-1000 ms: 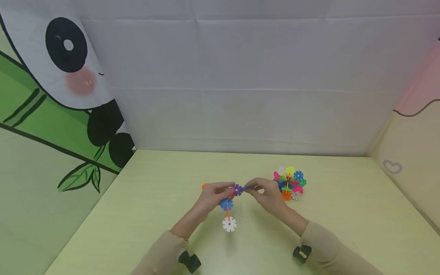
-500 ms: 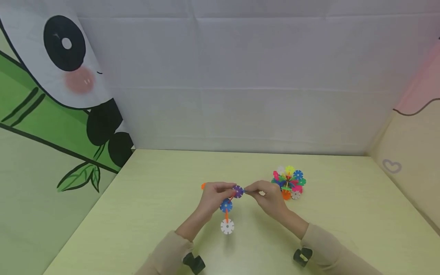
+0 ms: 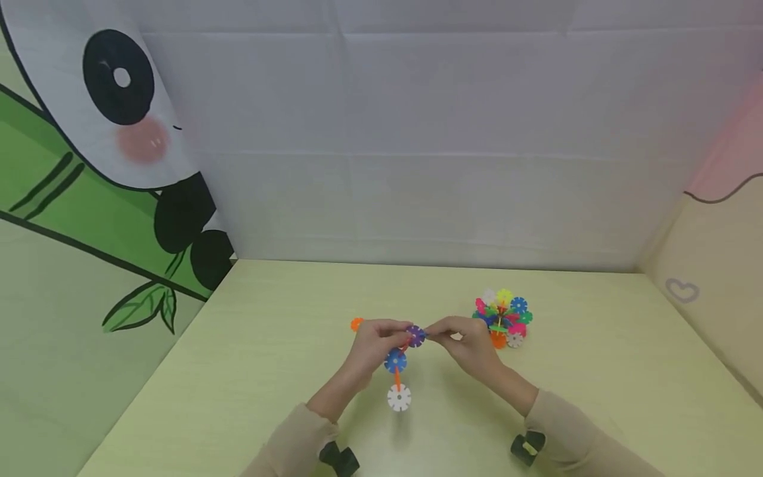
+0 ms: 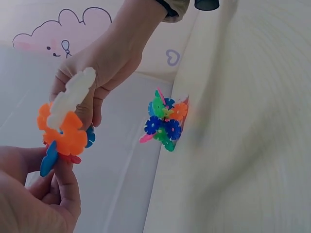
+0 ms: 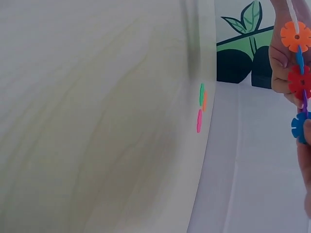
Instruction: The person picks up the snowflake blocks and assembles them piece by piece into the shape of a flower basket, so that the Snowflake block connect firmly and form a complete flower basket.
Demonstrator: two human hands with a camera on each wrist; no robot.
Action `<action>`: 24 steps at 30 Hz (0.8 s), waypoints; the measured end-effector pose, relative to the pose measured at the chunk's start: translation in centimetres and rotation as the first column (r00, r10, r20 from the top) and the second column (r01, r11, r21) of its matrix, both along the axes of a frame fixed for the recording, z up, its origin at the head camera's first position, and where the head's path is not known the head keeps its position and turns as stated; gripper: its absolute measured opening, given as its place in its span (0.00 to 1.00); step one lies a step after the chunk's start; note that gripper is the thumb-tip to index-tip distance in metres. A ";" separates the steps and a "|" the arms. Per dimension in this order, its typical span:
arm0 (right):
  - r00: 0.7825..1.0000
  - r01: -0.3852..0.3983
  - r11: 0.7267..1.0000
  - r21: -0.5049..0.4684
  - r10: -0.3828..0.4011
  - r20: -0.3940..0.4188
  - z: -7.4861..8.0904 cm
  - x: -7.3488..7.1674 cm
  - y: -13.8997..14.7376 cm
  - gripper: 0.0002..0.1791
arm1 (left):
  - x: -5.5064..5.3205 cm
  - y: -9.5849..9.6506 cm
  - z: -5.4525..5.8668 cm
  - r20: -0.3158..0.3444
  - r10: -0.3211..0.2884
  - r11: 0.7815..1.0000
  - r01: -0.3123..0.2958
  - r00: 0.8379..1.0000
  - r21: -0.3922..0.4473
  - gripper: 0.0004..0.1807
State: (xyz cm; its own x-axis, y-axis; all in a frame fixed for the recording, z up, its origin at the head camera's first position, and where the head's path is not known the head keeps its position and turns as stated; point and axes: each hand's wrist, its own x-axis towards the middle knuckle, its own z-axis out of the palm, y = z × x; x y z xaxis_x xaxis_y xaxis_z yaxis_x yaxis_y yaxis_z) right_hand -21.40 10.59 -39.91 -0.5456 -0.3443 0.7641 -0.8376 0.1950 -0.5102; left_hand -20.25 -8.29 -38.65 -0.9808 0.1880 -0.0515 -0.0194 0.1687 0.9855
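Note:
My left hand (image 3: 371, 344) pinches a chain of notched plastic snowflake discs near its red disc (image 5: 297, 82) and purple disc (image 3: 417, 336). Below the fingers hang a blue disc (image 3: 395, 361), an orange disc (image 5: 295, 36) seen edge-on from the head, and a white disc (image 3: 399, 397) at the bottom. Between thumb and finger, my right hand (image 3: 467, 341) holds another blue disc (image 5: 299, 128) against the purple one's right side. Fingers cover part of that disc, so I cannot tell how deep its notch sits.
A many-coloured cluster of joined discs (image 3: 502, 319) stands on the pale table (image 3: 286, 371), behind and right of my right hand. Behind my left hand lie a green disc (image 5: 201, 94), a pink disc (image 5: 199, 121) and an orange disc (image 3: 356, 324). A white backdrop (image 3: 381, 199) rises beyond.
The right hand's blue disc has come up to the purple disc; less of it shows between fingers and chain. Both hands have sunk slightly, and the hanging chain with them.

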 end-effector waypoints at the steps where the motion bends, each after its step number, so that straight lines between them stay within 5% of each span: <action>1: 1.000 0.000 1.000 0.016 0.000 0.012 0.1 0.0 -0.1 0.11 | -0.2 -0.1 -0.2 -0.002 -0.004 1.000 0.004 1.000 -0.008 0.13; 7: 0.973 -0.002 0.983 0.182 -0.040 0.226 -0.2 -1.4 -0.5 0.10 | -1.3 -2.0 -1.1 -0.013 0.047 0.996 -0.048 0.999 -0.079 0.13; 14: 0.871 -0.059 0.954 0.294 -0.094 0.482 -1.5 -5.0 -2.2 0.15 | -2.5 -6.0 -0.7 0.017 0.217 0.970 -0.213 0.976 -0.120 0.13; 20: 0.769 -0.120 0.922 0.368 -0.148 0.622 -4.2 -8.5 -4.8 0.20 | -2.6 -8.3 -0.8 0.040 0.242 0.962 -0.235 0.969 -0.140 0.16; 24: 0.744 -0.157 0.894 0.420 -0.173 0.645 -5.6 -9.9 -6.3 0.22 | -2.5 -8.8 -0.9 0.062 0.251 0.959 -0.239 0.966 -0.153 0.16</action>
State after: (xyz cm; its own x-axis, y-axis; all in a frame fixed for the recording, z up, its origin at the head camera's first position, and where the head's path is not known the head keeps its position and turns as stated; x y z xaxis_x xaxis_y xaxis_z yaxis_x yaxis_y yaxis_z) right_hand -31.27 4.30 -45.49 -0.8481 -0.5297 -0.0096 -0.3225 0.5305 -0.7840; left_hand -22.71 -17.09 -39.52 -0.9874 -0.0724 -0.1404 -0.1555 0.2883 0.9448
